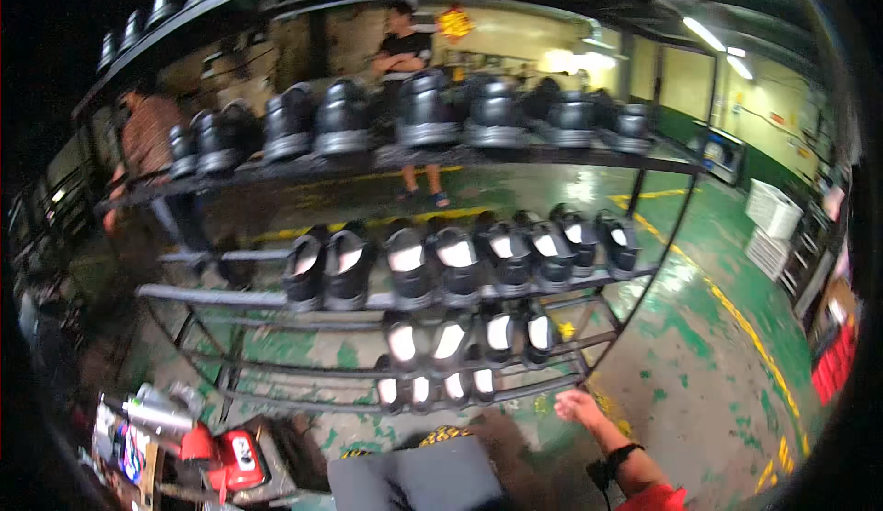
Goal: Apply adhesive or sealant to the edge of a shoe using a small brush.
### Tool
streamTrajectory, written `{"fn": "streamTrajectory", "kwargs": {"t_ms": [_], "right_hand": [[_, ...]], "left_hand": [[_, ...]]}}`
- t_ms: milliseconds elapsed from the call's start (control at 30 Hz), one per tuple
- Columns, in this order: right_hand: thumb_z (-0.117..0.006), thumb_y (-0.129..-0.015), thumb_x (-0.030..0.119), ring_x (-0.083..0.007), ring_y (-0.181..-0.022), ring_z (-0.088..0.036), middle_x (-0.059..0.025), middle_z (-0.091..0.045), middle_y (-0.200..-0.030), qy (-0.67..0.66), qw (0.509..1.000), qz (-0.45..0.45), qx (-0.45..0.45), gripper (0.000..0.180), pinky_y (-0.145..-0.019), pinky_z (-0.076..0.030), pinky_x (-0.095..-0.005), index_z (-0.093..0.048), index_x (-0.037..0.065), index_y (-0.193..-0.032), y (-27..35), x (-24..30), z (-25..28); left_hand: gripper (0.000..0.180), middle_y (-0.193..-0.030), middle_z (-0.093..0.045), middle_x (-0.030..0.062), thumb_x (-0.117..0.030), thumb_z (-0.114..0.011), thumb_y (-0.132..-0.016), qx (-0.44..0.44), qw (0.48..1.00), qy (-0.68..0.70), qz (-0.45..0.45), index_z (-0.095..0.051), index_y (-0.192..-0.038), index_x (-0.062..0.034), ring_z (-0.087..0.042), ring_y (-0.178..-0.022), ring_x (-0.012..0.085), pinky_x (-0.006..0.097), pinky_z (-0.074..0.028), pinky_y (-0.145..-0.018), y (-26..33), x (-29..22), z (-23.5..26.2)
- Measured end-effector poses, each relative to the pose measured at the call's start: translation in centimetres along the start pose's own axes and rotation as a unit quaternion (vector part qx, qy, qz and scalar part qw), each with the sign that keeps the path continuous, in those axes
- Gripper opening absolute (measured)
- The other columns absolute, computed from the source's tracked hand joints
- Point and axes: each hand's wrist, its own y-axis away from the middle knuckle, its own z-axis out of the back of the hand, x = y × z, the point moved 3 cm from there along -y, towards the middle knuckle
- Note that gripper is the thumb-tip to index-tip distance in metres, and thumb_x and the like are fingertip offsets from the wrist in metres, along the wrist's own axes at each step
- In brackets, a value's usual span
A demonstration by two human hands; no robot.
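My right hand (577, 407) is low at the right, beside the lower right end of a black metal shoe rack (212, 298). Its fingers are loosely bent, and nothing shows in them. A dark band circles that wrist, below a red sleeve. My left hand is out of view. Black shoes line the rack's levels, with a row of heels (428, 111) facing me on the upper shelf. Lower down, shoes with pale insoles (457, 253) stand side by side. Smaller groups of shoes (449, 338) rest on the bottom rails.
Behind the rack, a person (402, 51) stands with folded arms; another person (152, 134) is at the left. A red object (241, 460) lies among clutter at lower left. A dark grey panel (418, 479) is nearest me. White crates (773, 209) are stacked at right.
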Motion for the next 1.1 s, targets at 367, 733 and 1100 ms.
{"fn": "streamTrajectory", "kwargs": {"t_ms": [367, 733, 1100], "right_hand": [[-0.053, -0.093, 0.023, -0.0089, -0.06, -0.057, -0.0033, -0.061, -0.074, 0.094, 0.877, 0.424, -0.205, 0.023, -0.055, -0.047, -0.0216, -0.06, 0.003, -0.102, 1.7, 37.9, 3.1], [-0.06, -0.082, 0.045, -0.032, -0.121, -0.046, -0.0182, -0.047, -0.131, 0.242, 0.537, 0.625, -0.513, 0.066, -0.098, -0.038, -0.0429, -0.039, 0.01, -0.134, 0.7, 74.4, -2.2], [-0.064, -0.066, 0.066, -0.0366, -0.115, -0.05, -0.0239, -0.052, -0.124, 0.27, 0.536, 0.514, -0.613, 0.09, -0.096, -0.039, -0.0438, -0.047, 0.001, -0.126, -0.8, 78.1, -2.2]], "left_hand": [[0.036, -0.112, -0.058, 0.0171, -0.027, -0.059, -0.087, -0.256, 0.829, -0.326, -0.374, -0.057, -0.115, -0.0042, -0.052, -0.106, 0.0332, 0.039, -0.041, -0.092, 5.3, -29.9, -12.4], [0.033, -0.118, -0.053, 0.0156, -0.028, -0.056, -0.084, -0.311, 0.764, -0.407, -0.392, -0.057, -0.112, -0.0096, -0.048, -0.105, 0.0371, 0.045, -0.042, -0.089, 3.3, -30.4, -14.0], [0.033, -0.108, -0.058, 0.014, -0.027, -0.066, -0.072, -0.409, 0.734, -0.394, -0.373, -0.063, -0.101, -0.0102, -0.052, -0.102, 0.0335, 0.044, -0.043, -0.088, 3.6, -27.7, -12.7]]}}
